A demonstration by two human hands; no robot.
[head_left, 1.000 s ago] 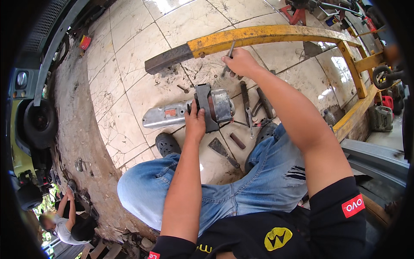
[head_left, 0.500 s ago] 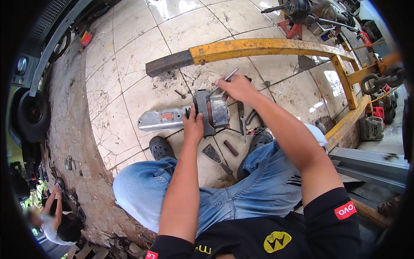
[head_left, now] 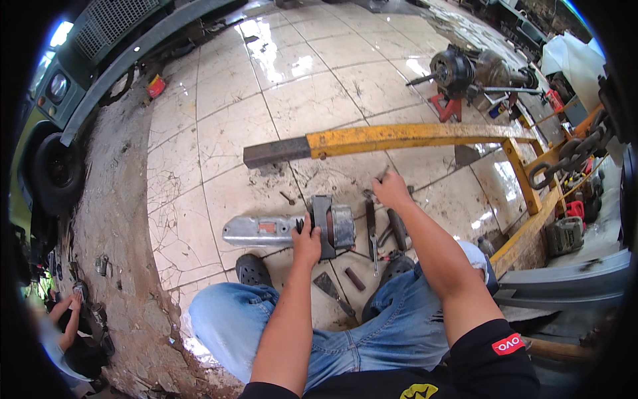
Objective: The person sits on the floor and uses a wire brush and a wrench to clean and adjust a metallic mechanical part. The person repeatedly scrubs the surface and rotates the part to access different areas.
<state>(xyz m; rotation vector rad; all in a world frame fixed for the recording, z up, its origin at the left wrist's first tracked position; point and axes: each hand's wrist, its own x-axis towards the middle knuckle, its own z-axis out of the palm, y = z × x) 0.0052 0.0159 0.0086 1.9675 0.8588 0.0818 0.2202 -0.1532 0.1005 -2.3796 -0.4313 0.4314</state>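
Observation:
My left hand (head_left: 308,239) grips the dark metal bracket (head_left: 322,223) around a silver cylindrical metal part (head_left: 343,226), beside a long cast cover (head_left: 258,230) with an orange label, lying on the tiles. My right hand (head_left: 392,189) is raised to the upper right of that part, fingers closed on a small tool, partly hidden, that I cannot make out. Below it lie a long dark bar (head_left: 370,223), a combination wrench (head_left: 375,257) and a dark handle (head_left: 397,229). Near my feet are a scraper (head_left: 332,292) and a brown cylinder (head_left: 354,278).
A yellow steel frame (head_left: 412,136) spans ahead and down my right side, with a hanging chain (head_left: 545,173). An axle assembly (head_left: 452,73) sits on red stands at back right. A vehicle (head_left: 80,80) stands left; a co-worker (head_left: 70,332) is at lower left.
My right hand has lifted the tool away from the bracket toward the upper right. My left hand stays on the bracket. The view has tilted up, showing more floor ahead.

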